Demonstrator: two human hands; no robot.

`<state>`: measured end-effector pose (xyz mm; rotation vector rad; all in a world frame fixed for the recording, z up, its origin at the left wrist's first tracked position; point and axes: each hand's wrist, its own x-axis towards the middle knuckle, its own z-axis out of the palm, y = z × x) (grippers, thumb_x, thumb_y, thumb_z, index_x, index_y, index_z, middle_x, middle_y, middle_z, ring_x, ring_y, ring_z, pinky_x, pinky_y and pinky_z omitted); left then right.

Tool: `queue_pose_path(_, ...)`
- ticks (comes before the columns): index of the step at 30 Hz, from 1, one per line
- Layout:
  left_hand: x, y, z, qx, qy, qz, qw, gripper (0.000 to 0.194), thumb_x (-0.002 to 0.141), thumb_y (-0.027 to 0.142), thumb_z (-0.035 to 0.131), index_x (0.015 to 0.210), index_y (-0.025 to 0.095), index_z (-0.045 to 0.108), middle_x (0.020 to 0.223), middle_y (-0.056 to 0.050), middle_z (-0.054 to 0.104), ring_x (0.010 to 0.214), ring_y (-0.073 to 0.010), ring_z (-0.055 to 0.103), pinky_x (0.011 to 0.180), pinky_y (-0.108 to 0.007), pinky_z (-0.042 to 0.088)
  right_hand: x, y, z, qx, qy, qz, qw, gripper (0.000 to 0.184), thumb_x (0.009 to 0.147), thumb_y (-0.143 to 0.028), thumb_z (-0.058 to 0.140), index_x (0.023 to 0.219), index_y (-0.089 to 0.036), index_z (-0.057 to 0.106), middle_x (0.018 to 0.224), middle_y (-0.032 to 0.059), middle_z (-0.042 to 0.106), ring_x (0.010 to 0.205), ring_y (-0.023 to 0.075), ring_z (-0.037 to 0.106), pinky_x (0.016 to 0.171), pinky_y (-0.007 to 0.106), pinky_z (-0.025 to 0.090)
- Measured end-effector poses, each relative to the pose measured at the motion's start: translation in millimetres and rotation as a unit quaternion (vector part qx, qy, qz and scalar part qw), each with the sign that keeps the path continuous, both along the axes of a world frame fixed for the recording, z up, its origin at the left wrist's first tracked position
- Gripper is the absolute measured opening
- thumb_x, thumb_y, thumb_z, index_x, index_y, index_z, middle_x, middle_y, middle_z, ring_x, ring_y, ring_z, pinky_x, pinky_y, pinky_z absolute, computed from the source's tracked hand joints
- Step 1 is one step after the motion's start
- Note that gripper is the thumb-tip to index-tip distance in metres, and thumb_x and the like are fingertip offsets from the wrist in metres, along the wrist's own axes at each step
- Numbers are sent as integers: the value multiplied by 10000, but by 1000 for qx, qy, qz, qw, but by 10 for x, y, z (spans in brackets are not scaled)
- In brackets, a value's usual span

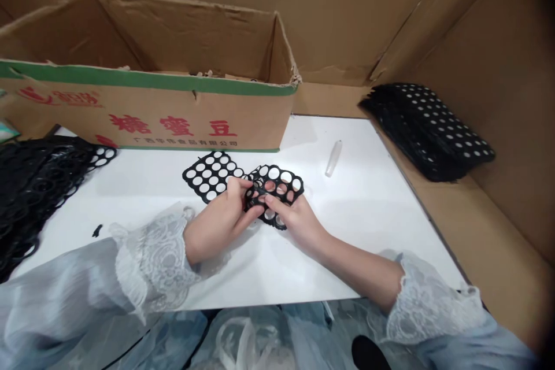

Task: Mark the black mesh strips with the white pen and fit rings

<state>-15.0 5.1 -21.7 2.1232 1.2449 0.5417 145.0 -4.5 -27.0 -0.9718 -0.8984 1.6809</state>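
Between my hands, over the white tabletop (329,243), is a black sheet with round holes (274,172), its left part bunched or folded. My right hand (299,217) grips it from the right, thumb on top and fingers showing through the holes from behind. On the left side, my left hand (223,214) pinches the sheet's left edge between thumb and fingers. A second black holed sheet (210,170) lies flat on the table just beyond my left hand. Whether the two sheets are joined is hidden by my fingers.
A cardboard box (182,110) with red characters stands at the back left. Black holed sheets are piled at the left (39,185), and a stack of black sheets (429,127) rests at the right. A translucent tube-like piece (333,158) and a black scrap (97,230) lie on the table.
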Motion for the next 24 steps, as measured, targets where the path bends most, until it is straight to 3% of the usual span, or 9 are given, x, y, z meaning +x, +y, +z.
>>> queue_pose_path(6,17,39,60,-103,-114,-42,987,214,874,316,355,1045,198,307,987,-75,555,871,-164,564,737,-314,456,-5,14,-25,-26,13,-10,1000,198,697,-271,628,856,-186,545,835,12,630,810,139,599,795,294,466)
queue_pose_path(10,-12,72,94,-140,-110,-95,979,243,870,295,367,1089,201,321,880,-31,545,770,-133,522,664,-272,425,0,38,-76,-34,15,-6,999,196,701,-259,613,876,-186,562,792,3,605,760,130,579,767,292,455)
queue_pose_path(16,-7,20,61,-93,-104,-63,988,271,836,297,444,1059,192,332,739,24,471,665,-109,450,623,-251,381,-14,13,-71,-50,20,0,999,154,706,-274,601,808,-171,550,664,-27,538,628,94,518,657,246,431)
queue_pose_path(19,19,-1,56,-119,-130,-37,984,169,857,299,402,985,196,361,738,20,493,655,-105,480,601,-242,387,-19,2,-59,-61,6,3,998,181,716,-300,596,821,-173,521,626,-42,524,559,72,489,572,208,401)
queue_pose_path(24,37,23,39,-173,-213,-53,960,123,874,287,363,957,198,380,826,-15,568,766,-127,556,703,-276,434,-41,11,-49,-93,58,8,994,197,719,-331,584,778,-180,472,591,-58,479,507,73,494,504,200,364)
